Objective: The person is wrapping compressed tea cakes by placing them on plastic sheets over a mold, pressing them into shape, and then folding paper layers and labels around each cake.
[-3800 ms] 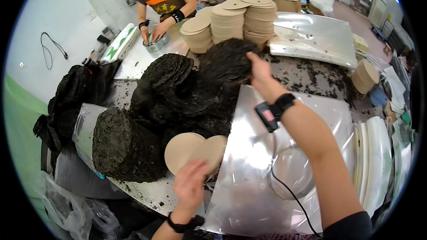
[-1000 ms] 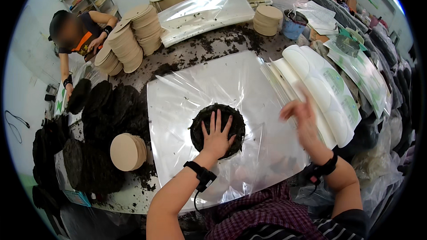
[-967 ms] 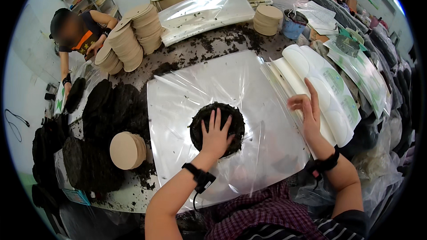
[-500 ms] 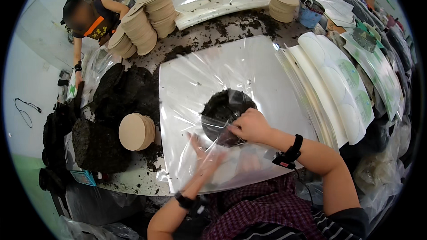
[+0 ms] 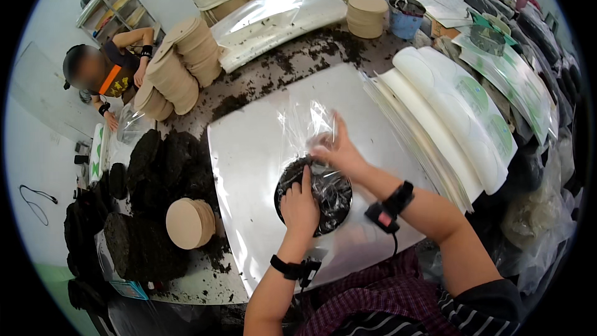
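Observation:
A round dark, clay-like slab (image 5: 333,205), wrapped in shiny creased film, lies on a large pale sheet (image 5: 249,168) in front of me. My left hand (image 5: 300,208) rests on its left part, index finger stretched out and pressing down, gripping nothing. At the slab's far edge, my right hand (image 5: 339,149) pinches clear plastic film (image 5: 305,121), though motion blurs its fingertips. The film bunches up just beyond the slab. Both wrists wear black straps with small devices.
Dark clay blocks (image 5: 146,246) and a stack of beige discs (image 5: 189,224) stand at left. Taller disc stacks (image 5: 165,81) rise at the far left, near another person (image 5: 118,78). Layered printed sheets (image 5: 454,112) lie at right; a blue bucket (image 5: 407,18) stands behind.
My left hand has moved from the near side onto the slab. My right hand has shifted to its far edge. The film, spread wide before, is now gathered there. The view has shifted slightly.

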A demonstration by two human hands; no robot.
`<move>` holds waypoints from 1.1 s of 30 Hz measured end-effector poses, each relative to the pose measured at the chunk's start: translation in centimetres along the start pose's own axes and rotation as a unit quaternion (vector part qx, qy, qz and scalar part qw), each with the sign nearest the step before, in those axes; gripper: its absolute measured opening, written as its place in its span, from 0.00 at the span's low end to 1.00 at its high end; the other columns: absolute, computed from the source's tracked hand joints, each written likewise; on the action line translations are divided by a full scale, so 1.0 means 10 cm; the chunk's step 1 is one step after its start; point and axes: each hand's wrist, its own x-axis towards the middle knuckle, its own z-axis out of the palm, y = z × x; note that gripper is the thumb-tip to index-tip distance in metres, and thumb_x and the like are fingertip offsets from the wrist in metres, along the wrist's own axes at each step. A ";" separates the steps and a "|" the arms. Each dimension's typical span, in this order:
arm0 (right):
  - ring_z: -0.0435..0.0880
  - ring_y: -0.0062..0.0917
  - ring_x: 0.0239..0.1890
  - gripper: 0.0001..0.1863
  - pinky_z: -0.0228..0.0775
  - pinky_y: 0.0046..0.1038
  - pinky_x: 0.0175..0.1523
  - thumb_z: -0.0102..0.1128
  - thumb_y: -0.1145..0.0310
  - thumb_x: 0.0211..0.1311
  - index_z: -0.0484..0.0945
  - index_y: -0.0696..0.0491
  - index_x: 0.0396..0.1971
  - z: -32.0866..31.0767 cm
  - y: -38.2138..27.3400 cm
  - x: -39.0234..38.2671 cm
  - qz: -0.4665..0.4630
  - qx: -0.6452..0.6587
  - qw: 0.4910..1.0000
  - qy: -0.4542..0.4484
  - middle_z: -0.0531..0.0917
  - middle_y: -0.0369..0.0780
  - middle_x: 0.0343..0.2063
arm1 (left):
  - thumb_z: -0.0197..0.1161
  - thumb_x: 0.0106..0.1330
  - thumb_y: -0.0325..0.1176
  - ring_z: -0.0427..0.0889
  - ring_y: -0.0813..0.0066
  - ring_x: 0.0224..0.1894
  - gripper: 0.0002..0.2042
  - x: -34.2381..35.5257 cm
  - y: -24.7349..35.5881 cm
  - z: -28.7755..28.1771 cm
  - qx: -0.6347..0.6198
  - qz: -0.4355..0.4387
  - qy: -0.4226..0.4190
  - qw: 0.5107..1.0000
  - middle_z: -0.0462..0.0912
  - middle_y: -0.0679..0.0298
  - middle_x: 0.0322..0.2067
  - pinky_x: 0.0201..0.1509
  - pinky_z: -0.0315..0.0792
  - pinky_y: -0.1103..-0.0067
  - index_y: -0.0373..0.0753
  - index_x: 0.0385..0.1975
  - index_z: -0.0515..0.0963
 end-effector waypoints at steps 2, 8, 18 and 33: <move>0.77 0.25 0.40 0.39 0.72 0.30 0.48 0.64 0.72 0.59 0.55 0.49 0.69 0.23 -0.29 -0.11 0.002 -0.156 0.983 -0.096 0.76 0.40 0.42 | 0.67 0.51 0.27 0.75 0.55 0.49 0.35 0.09 -0.02 -0.11 -0.067 0.032 0.010 0.997 0.72 0.52 0.47 0.48 0.72 0.63 0.37 0.63 0.65; 0.78 0.40 0.40 0.09 0.71 0.41 0.51 0.60 0.80 0.45 0.78 0.56 0.31 0.07 0.12 -0.17 -0.339 -0.335 0.867 -0.147 0.78 0.43 0.31 | 0.73 0.52 0.29 0.67 0.56 0.60 0.35 0.11 -0.12 -0.10 -0.446 0.036 0.152 0.881 0.58 0.53 0.60 0.64 0.67 0.66 0.34 0.60 0.63; 0.76 0.32 0.57 0.10 0.66 0.36 0.65 0.59 0.65 0.61 0.82 0.54 0.37 -0.21 -0.30 -0.31 -0.147 -0.541 0.809 -0.179 0.83 0.41 0.42 | 0.71 0.54 0.36 0.63 0.46 0.63 0.40 0.32 -0.01 -0.14 -0.235 0.080 -0.012 0.969 0.68 0.47 0.58 0.66 0.61 0.58 0.29 0.66 0.60; 0.79 0.35 0.54 0.27 0.64 0.37 0.62 0.48 0.45 0.70 0.79 0.57 0.45 -3.08 -1.10 -1.12 0.216 -0.500 0.831 0.111 0.85 0.42 0.39 | 0.64 0.60 0.32 0.55 0.42 0.66 0.36 0.28 0.06 0.15 -0.142 0.103 -0.019 0.984 0.58 0.45 0.63 0.68 0.57 0.56 0.38 0.70 0.59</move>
